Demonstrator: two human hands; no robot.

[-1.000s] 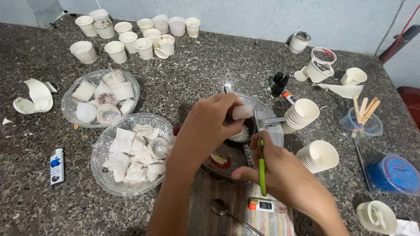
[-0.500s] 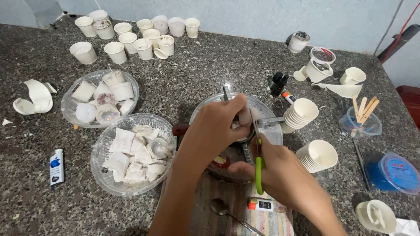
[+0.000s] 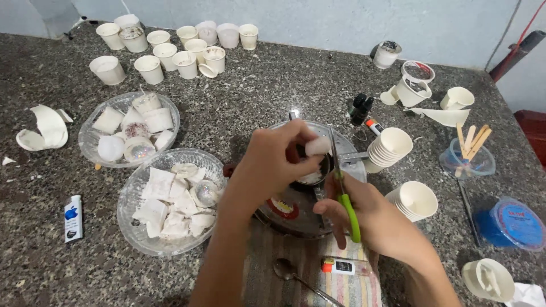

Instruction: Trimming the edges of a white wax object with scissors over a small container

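**White lump and scissors over the round metal pan**

Item in hand: a small white lump (image 3: 317, 146), pinched between the fingertips of the left hand (image 3: 273, 165), above the middle of a round metal pan (image 3: 347, 149) on the granite counter (image 3: 273, 85). The right hand (image 3: 364, 213) is wrapped around the green handles of a pair of scissors (image 3: 343, 181); the blades point away from the person and pass just beside the lump. Whether the blades touch it cannot be told.

Around the pan:
- Two clear glass bowls to the left, the near bowl (image 3: 133, 219) and the far bowl (image 3: 91, 133), both filled with white pieces.
- A group of white paper cups (image 3: 170, 45) along the far edge.
- Two stacks of paper cups, the farther stack (image 3: 389, 148) touching the pan's right side, the nearer stack (image 3: 415, 200) below it.
- A spoon (image 3: 284, 268) and a small tube (image 3: 341, 265) on a striped cloth (image 3: 347, 290) in front of the pan.
- A blue lid (image 3: 512, 223) and a clear cup holding wooden sticks (image 3: 469, 145) at far right.

Obstruction: the left forearm and hand cover most of the pan's left half and its contents.

Change from half a second earlier: the left hand has lifted the lump slightly clear of the knuckles, so it shows more plainly; the scissors stay upright beside it.
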